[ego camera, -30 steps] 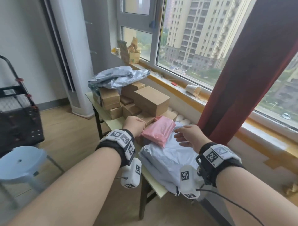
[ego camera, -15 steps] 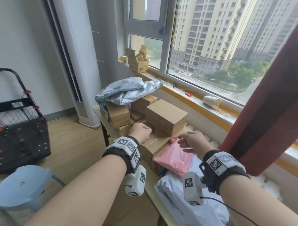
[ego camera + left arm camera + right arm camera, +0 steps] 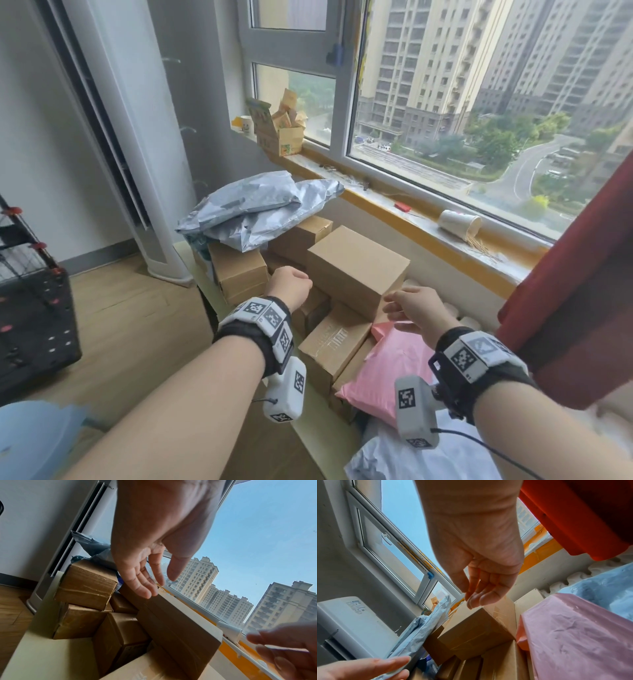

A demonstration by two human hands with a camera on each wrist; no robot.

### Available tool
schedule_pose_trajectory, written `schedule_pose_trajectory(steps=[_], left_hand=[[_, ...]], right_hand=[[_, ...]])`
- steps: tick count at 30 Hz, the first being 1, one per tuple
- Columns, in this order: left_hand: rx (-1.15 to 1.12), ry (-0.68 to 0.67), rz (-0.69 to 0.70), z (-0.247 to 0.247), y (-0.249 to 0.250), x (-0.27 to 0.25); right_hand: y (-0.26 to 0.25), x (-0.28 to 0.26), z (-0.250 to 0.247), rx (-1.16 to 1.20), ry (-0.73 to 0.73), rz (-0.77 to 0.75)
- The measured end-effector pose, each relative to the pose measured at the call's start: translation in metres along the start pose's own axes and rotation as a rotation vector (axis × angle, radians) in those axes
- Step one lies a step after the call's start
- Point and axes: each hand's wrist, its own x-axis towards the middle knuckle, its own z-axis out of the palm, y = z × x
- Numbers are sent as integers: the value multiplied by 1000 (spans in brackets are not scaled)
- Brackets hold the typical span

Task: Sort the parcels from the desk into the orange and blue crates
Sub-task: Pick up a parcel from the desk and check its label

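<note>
Nearest, the pink mailer (image 3: 387,373) lay at the desk's near end; both the left hand (image 3: 289,286) and right hand (image 3: 416,310) hovered with relaxed, empty fingers either side of the big box (image 3: 356,267); lifting it might topple neighbouring cartons (image 3: 85,584); only the wrist views showed the palms; no crates visible.

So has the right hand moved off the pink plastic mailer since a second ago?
Yes. The right hand has moved forward off the pink plastic mailer toward the large brown cardboard box.
</note>
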Motion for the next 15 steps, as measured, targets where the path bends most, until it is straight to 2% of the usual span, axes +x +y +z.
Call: schedule_pose_trajectory(steps=[7,15], left_hand=[[108,-20,-10,11,7,49],[145,-150,-38,21,7,103]], right_hand=[[-6,28,-5,43,161,32],[-5,52,7,84,223,131]])
